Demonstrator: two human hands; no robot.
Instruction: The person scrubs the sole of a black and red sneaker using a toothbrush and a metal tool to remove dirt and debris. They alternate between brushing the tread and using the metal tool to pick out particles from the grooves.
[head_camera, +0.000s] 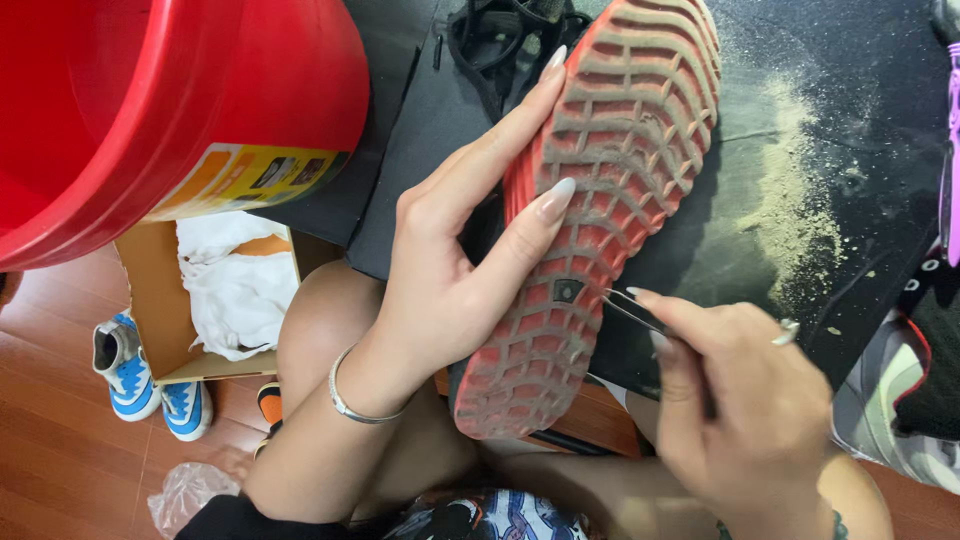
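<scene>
The left hand (450, 270) grips the shoe (590, 210) sole-up; the right hand (745, 400) pinches what seems tweezers (630, 308) at its mid-sole groove, picking grit; next needs steady tips.

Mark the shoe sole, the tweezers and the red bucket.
shoe sole (600, 200): head view, middle of the red tread.
tweezers (632, 310): head view, thin metal prongs near the sole.
red bucket (200, 90): head view, outer wall.
</scene>
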